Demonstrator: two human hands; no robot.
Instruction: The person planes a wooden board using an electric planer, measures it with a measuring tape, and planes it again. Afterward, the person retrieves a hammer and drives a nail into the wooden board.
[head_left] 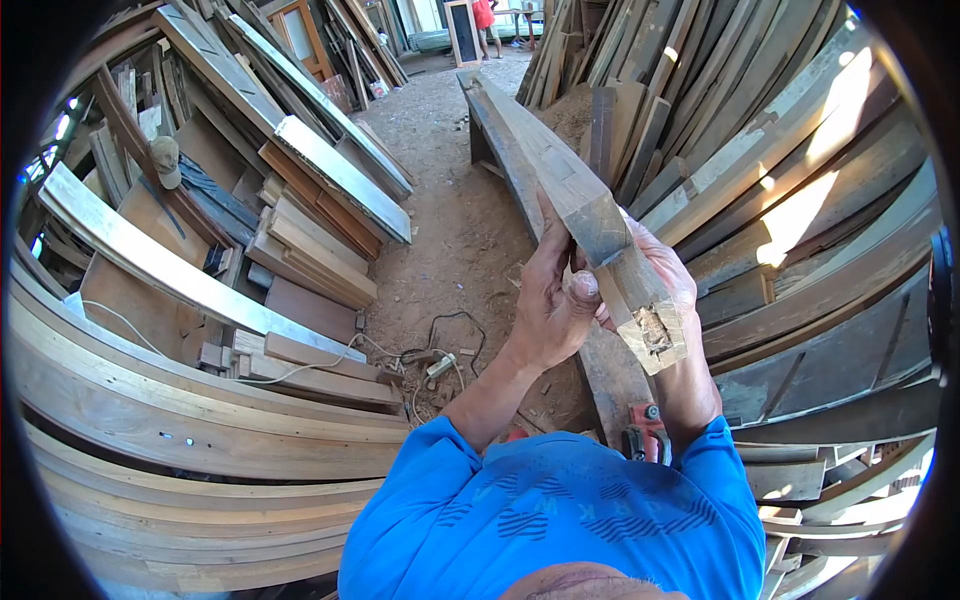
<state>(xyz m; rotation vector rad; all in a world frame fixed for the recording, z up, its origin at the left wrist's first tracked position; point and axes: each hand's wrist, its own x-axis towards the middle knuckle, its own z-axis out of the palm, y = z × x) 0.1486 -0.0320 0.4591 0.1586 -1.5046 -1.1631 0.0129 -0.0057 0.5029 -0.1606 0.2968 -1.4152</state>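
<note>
A long wooden beam [558,172] is held up in front of my chest and points away from me. Its near end shows a rough, chipped hollow, and a darker patch lies across it further up. My left hand [556,290] is wrapped around its left side, thumb toward the near part. On the right side my right hand [660,265] grips the same beam, its fingers partly hidden behind the wood. Below the beam is a narrow wooden bench [612,375], with a red and black tool [648,432] on it near my body.
Stacked boards [310,240] line the left side, and planks [800,190] lean along the right. A power strip [440,366] with tangled cables lies on the dusty floor [440,210]. A cap [165,162] hangs at the left. Far back stands a person in red [484,14].
</note>
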